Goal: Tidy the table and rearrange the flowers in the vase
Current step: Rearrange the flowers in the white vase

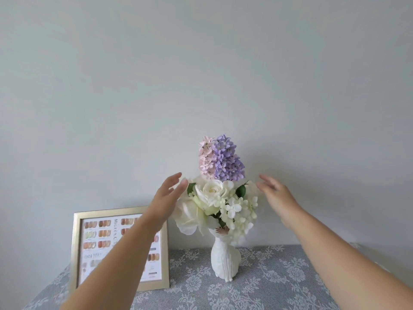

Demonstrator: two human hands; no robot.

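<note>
The vase (pixel 225 261), white and ribbed with a narrow neck, stands upright near the back of the desk (pixel 279 285), close to the plain grey wall (pixel 201 74). It holds a bunch of flowers (pixel 220 198): white roses and small cream blossoms low down, with a pink spike and a purple spike (pixel 228 161) rising side by side above them. The desk is covered by a grey cloth with a white lace floral pattern. The left hand (pixel 166 196) reaches in from the left, fingers (pixel 175 177) spread apart and holding nothing; its fingertips look to be just at the outer white petals, though contact is hard to tell. The right hand (pixel 276 193) hangs near the right side of the bunch, fingers loosely apart and empty, apparently not touching the flowers. Left of the vase a gold picture frame (pixel 77 249) showing nail-colour samples stands propped up, partly hidden by the left forearm.
</note>
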